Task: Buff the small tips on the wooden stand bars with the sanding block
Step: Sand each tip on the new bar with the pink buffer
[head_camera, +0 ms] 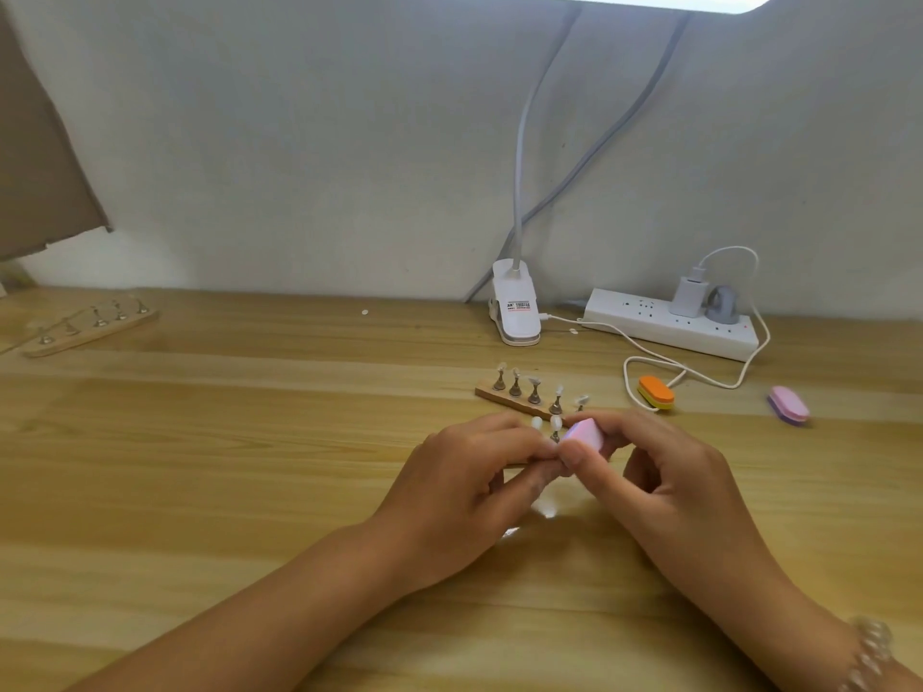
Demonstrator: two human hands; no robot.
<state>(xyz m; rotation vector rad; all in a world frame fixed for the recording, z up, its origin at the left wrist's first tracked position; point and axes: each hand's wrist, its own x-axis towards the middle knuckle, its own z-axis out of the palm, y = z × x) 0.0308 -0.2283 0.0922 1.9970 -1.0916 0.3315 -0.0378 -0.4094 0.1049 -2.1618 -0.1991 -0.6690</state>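
Starting far left on the pale wooden desk [249,442], a light wooden stand bar with metal pegs [90,328] lies well apart from the work; whether it carries tips is too blurred to tell; near the middle, the left hand [464,484] has its fingers curled in, pinching a small metal peg [554,435] under a small white oval tip [555,422]; the right hand [672,474] grips a pink rectangular sanding block [582,434] between thumb and fingers, touching that tip; just behind, a second wooden stand bar [519,401] holds five tipped pegs; buffing looks under way, that row seemingly left, though no finish shows either way; further right lie an orange-and-yellow oval block [656,392] and a pink-and-purple oval block [788,404]; no container appears.
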